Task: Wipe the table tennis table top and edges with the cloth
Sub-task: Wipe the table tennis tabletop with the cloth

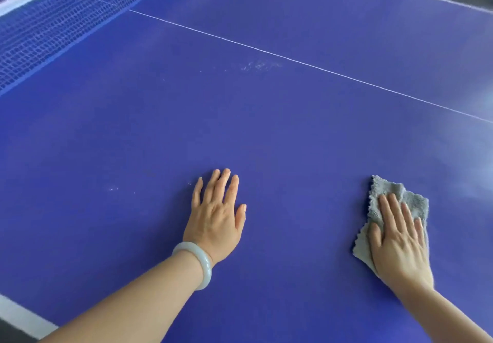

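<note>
On the blue table top (266, 134), R hand (400, 238) lies flat w/ fingers straight, pressing the grey cloth (416, 204) down near the R side — cloth crumpled, poking out past the fingertips. L hand (217, 220) rests palm-down, fingers spread, holding nothing — pale bangle (201, 262) on its wrist. White smudges (260, 66) sit near the centre line (320, 68); net (40, 38) far L.

One table (266, 129), one cloth (412, 200), two hands (216, 220) (397, 241) (one bangle (204, 264)).
</note>
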Demonstrator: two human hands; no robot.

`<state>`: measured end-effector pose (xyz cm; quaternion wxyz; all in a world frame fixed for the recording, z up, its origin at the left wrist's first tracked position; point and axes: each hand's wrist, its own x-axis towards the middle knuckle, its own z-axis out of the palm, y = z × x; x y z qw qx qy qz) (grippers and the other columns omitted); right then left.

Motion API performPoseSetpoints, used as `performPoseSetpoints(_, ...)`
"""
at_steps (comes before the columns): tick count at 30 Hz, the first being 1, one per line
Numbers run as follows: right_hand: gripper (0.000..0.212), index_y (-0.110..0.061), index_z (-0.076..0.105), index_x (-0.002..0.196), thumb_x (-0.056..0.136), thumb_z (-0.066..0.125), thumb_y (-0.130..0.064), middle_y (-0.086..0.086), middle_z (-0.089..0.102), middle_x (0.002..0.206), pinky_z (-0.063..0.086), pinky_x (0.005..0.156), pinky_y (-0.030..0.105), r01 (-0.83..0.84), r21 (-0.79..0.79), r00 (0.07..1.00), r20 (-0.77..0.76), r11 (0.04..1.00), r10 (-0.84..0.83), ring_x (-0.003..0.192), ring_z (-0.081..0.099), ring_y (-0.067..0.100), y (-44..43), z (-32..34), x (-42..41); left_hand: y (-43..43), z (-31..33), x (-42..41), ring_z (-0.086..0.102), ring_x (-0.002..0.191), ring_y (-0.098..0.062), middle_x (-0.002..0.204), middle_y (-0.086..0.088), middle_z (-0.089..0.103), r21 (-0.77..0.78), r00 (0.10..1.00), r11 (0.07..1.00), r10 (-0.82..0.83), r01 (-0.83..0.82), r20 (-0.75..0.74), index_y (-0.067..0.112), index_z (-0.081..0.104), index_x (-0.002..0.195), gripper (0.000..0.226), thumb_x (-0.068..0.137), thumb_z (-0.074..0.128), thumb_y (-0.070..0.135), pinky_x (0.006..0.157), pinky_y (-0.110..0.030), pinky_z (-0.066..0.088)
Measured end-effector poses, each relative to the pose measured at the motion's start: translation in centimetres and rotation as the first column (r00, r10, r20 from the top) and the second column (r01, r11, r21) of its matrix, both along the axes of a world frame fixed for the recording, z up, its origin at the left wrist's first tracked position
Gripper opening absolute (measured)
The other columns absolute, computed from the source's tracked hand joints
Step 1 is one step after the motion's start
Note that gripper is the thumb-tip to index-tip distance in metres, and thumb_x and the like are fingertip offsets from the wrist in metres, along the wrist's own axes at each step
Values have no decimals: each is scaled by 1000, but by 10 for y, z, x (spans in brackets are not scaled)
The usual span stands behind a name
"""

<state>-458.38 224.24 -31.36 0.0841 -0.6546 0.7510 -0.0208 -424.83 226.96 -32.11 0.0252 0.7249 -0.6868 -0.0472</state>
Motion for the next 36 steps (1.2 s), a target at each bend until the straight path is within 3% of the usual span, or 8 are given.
performPoseSetpoints(4, 65, -17, 3, 160, 102, 20, -41, -4, -7, 167, -7, 124, 42, 187, 12, 982, 3, 982, -188, 153, -11, 17, -26, -1, 73, 0, 1, 1, 32, 146, -29, 155, -11, 38, -2, 1000, 1000, -10, 10, -6, 10, 42, 148, 64, 98, 22, 43, 117, -55, 26)
performPoseSetpoints(9, 68, -18, -2, 159, 101, 21, -46, -3, -9, 166, -12, 123, 38, -358, -22, 931, 63, 933, 359, 152, -16, 16, -14, -7, 178, 0, 2, 3, 35, 145, -28, 155, -10, 39, -16, 1000, 1000, -18, 18, -21, 9, 45, 147, 63, 97, 25, 43, 116, -54, 30)
performPoseSetpoints(13, 63, -19, 28, 156, 99, 28, -45, -2, 20, 164, 5, 124, 38, -632, -42, 771, 70, 774, 634, 153, 10, 18, -10, -2, 109, 0, 3, 2, 33, 146, -27, 156, -9, 38, -17, 1000, 1000, -17, 17, -25, 10, 44, 148, 63, 98, 24, 43, 117, -53, 28)
performPoseSetpoints(17, 73, -16, 31, 155, 92, 23, -51, 8, 21, 164, 5, 124, 40, -130, -40, 991, 31, 991, 131, 152, 16, 25, -34, -2, -25, -1, 5, 0, 33, 145, -28, 155, -9, 39, 4, 1000, 1000, -5, 5, -8, 10, 43, 148, 64, 98, 24, 43, 117, -54, 29)
performPoseSetpoints(22, 77, -19, 10, 160, 92, 14, -55, 1, -1, 168, -5, 124, 45, 250, 47, 967, 38, 967, -252, 154, -4, 24, -124, 3, -23, -2, 5, -2, 31, 146, -27, 156, -9, 37, 26, 1000, 1000, 4, -5, 23, 11, 41, 149, 64, 98, 24, 44, 117, -54, 28)
performPoseSetpoints(27, 65, -16, 19, 159, 101, 35, -40, 2, 12, 167, -2, 125, 41, -231, -86, 972, 31, 969, 234, 154, 5, 22, -118, -4, 102, -1, 3, 0, 30, 147, -27, 157, -9, 36, 19, 1000, 1000, -1, 0, 26, 9, 41, 149, 62, 98, 25, 42, 117, -54, 29)
performPoseSetpoints(32, 61, -20, 30, 156, 99, 32, -42, -4, 18, 163, 5, 124, 38, -707, -83, 702, 38, 703, 711, 152, 16, 19, -71, -4, 64, 0, 2, 0, 30, 147, -27, 157, -8, 35, 11, 1000, 1000, -2, 2, 15, 10, 41, 149, 62, 98, 26, 42, 117, -53, 28)
performPoseSetpoints(36, 59, -25, 21, 158, 102, 25, -43, -5, 8, 166, 1, 125, 41, -122, -61, 991, 54, 991, 126, 154, 5, 18, -125, -3, -13, -2, 2, -1, 30, 147, -27, 157, -8, 34, 22, 1000, 1000, 3, -3, 17, 10, 41, 149, 62, 99, 27, 43, 116, -54, 30)
